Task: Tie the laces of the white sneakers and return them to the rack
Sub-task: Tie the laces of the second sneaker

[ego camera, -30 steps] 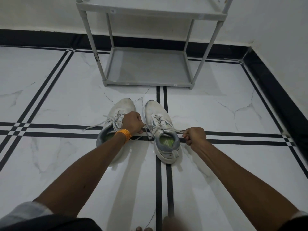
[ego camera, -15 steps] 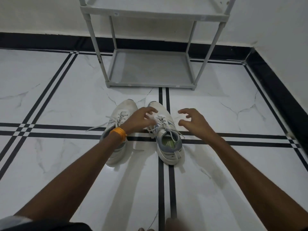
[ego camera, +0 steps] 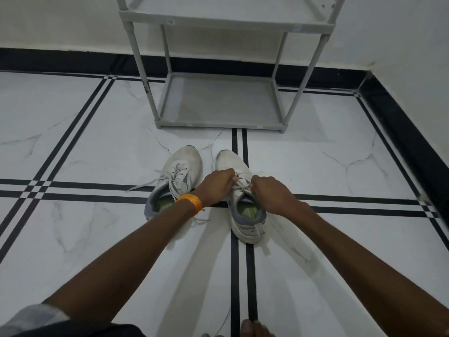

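Note:
Two white sneakers stand side by side on the tiled floor, toes toward the rack. The left sneaker [ego camera: 181,171] has loose laces trailing out to its left. Over the tongue of the right sneaker [ego camera: 245,220] both hands meet. My left hand [ego camera: 216,186], with an orange band at the wrist, pinches that shoe's laces [ego camera: 239,183]. My right hand [ego camera: 269,193] grips the same laces from the other side. The fingers hide the knot area. The grey shoe rack [ego camera: 218,124] stands against the wall just beyond the shoes, its bottom shelf bare.
White marble floor [ego camera: 85,239] with black stripe lines runs all around. A black skirting [ego camera: 401,132] and a white wall close the right side and the back. My toes [ego camera: 252,329] show at the bottom edge.
A second ago both hands pulled the right sneaker's laces outward. They then let go and spread open. Now both have closed together on the laces over the tongue.

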Demonstrator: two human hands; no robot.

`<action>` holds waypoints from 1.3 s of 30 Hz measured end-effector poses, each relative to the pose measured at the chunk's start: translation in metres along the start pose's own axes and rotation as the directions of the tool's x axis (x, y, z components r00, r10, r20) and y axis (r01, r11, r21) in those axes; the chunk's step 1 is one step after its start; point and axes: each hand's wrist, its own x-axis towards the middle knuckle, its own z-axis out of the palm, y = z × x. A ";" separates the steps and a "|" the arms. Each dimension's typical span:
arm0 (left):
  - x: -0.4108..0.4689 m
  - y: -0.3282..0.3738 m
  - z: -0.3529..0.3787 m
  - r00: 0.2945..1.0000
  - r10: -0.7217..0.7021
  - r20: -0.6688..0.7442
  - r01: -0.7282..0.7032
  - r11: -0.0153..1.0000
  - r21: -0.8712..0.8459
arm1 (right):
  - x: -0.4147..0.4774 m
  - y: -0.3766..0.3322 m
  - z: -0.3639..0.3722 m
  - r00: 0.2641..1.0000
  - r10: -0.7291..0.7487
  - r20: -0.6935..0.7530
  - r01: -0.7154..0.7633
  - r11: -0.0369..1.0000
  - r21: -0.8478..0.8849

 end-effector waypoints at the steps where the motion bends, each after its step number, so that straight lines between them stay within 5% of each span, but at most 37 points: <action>1: 0.000 0.003 0.003 0.999 -0.048 0.012 0.049 0.998 -0.049 | 0.001 0.001 0.002 0.999 0.048 0.003 -0.048 0.992 0.118; 5: 0.003 0.013 0.015 0.982 -0.177 -0.061 0.169 0.979 -0.115 | 0.002 -0.007 0.007 0.982 0.153 0.112 -0.189 0.836 0.515; 9: 0.006 -0.001 0.019 0.920 -0.343 -0.188 0.291 0.921 -0.260 | 0.000 -0.012 0.015 0.920 0.216 0.328 -0.381 0.284 0.880; 12: 0.005 -0.005 0.026 0.877 -0.430 -0.212 0.319 0.854 -0.410 | 0.001 -0.007 0.021 0.895 0.195 0.401 -0.397 -0.061 0.916; 18: 0.005 -0.009 0.039 0.801 -0.566 -0.195 0.343 0.701 -0.625 | -0.002 -0.018 0.034 0.875 0.303 0.377 -0.240 -0.403 0.883; 21: 0.004 -0.007 0.040 0.789 -0.577 -0.210 0.344 0.698 -0.628 | -0.001 -0.019 0.035 0.876 0.317 0.365 -0.241 -0.368 0.898; 24: 0.003 -0.003 0.037 0.825 -0.502 -0.260 0.316 0.791 -0.524 | -0.001 -0.017 0.036 0.886 0.341 0.314 -0.251 -0.216 0.943; 28: -0.008 0.011 0.010 0.938 -0.260 -0.231 0.219 0.957 -0.190 | -0.006 -0.015 0.024 0.911 0.327 0.253 -0.322 0.179 0.930; 32: -0.023 -0.014 -0.056 0.902 -0.218 -0.372 0.259 0.964 0.063 | -0.008 -0.018 0.019 0.928 0.302 0.218 -0.347 0.489 0.800; 35: -0.041 -0.066 -0.108 0.868 -0.491 -0.077 0.497 0.856 0.143 | -0.002 -0.025 0.031 0.900 0.359 0.245 -0.432 0.674 0.599; 37: -0.059 -0.084 -0.118 0.737 -0.639 0.219 0.631 0.767 0.116 | 0.002 -0.031 0.039 0.896 0.385 0.221 -0.440 0.711 0.548; 39: -0.070 -0.094 -0.103 0.710 -0.652 0.265 0.640 0.755 0.144 | 0.006 -0.036 0.043 0.891 0.409 0.199 -0.446 0.699 0.559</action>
